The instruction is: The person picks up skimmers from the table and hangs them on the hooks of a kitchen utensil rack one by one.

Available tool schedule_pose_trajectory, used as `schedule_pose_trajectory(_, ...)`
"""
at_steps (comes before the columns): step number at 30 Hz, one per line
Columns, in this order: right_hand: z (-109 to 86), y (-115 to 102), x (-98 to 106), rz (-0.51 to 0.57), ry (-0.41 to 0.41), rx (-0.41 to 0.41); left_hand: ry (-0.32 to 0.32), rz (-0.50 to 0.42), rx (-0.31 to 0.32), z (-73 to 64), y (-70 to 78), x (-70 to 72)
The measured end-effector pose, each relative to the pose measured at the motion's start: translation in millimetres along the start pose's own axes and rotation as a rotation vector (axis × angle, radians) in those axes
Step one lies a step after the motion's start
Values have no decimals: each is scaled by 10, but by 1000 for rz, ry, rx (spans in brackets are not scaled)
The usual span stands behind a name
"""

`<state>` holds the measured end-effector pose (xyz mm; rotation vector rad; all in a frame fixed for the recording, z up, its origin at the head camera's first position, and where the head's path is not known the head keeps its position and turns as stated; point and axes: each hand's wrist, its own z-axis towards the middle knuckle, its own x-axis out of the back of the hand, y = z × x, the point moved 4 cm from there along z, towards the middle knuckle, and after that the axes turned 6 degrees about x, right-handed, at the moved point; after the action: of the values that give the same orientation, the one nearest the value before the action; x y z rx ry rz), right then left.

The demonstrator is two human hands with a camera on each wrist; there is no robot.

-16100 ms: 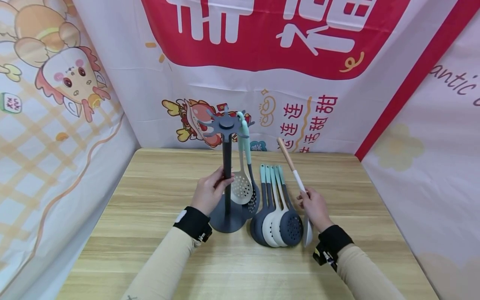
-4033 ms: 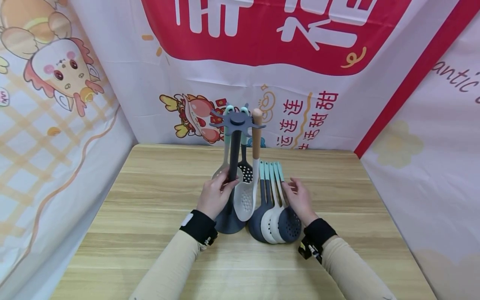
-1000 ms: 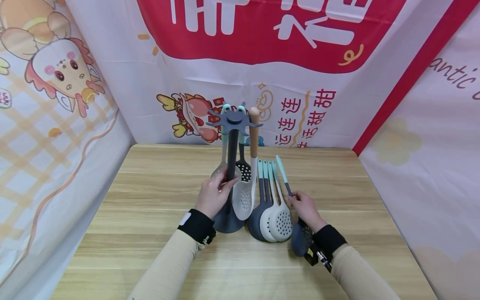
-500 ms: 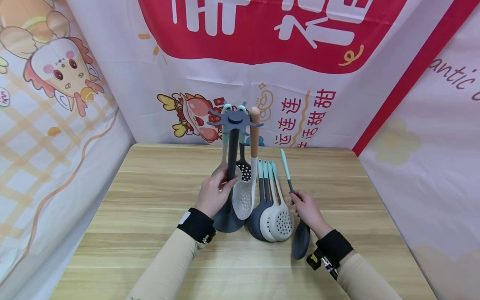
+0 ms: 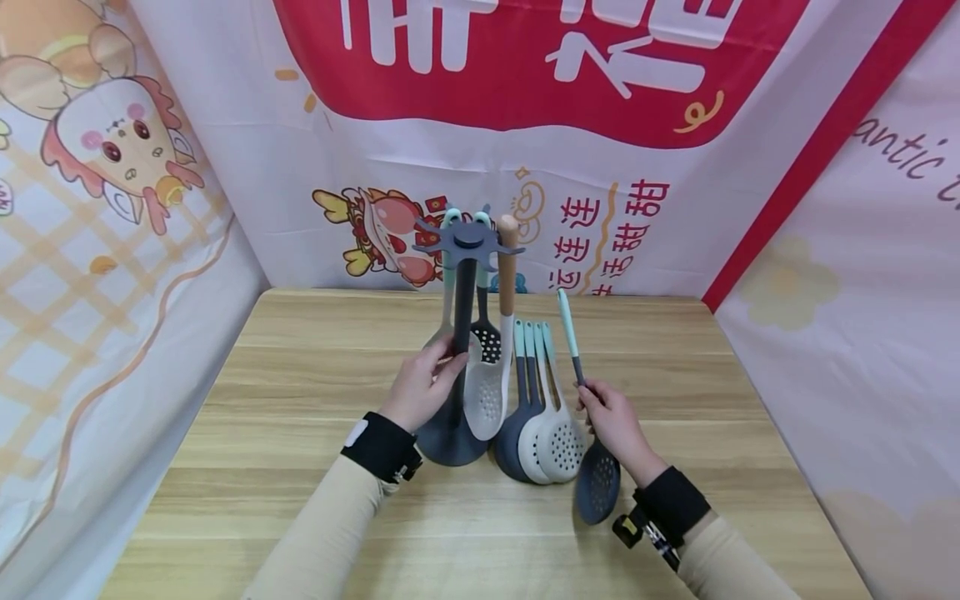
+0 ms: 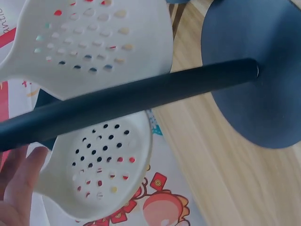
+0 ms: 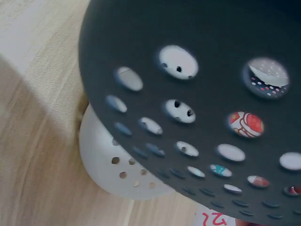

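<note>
My left hand (image 5: 424, 385) grips the dark post of a utensil stand (image 5: 463, 312), whose round base (image 6: 254, 108) rests on the table. From its hooked top hang a light skimmer (image 6: 103, 165), a dark skimmer (image 5: 487, 342) and a white slotted spoon (image 5: 486, 400) with a wooden handle. My right hand (image 5: 617, 423) pinches a dark skimmer with a mint handle end (image 5: 597, 483) by its shaft, tilted, bowl downward. That perforated bowl (image 7: 188, 94) fills much of the right wrist view. Left of it, a row of utensils with mint handles includes a light skimmer (image 5: 562, 450) and a dark ladle (image 5: 512, 442).
The wood-grain table (image 5: 315, 500) ends at a patterned cloth backdrop (image 5: 637, 208) behind, with cloth (image 5: 150, 333) at the left side too. The row of utensils lies close to the stand's right side.
The wooden-handled spoon, earlier in my right hand, hangs on the stand. My right hand has since taken the dark skimmer off the row's right end, drawn it rightward and turned its bowl.
</note>
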<state>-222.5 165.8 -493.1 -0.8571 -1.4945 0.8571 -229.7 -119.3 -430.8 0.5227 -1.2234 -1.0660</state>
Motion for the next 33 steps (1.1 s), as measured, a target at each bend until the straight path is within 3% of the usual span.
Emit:
schedule_pose_trajectory(7,1,-75,44,10,11,19,-76,-43,-50,73,131,58)
schedule_pose_trajectory(12,0,-102,69,2,30,41,-94,-3,-68,98,155,64)
schedule_pose_trajectory(21,19,-122,69,6,27,41,-23,68,-106,84,168,70)
schedule_pose_trajectory(33,18,-240,63,43,44,58,46,74,-117,75,173,51)
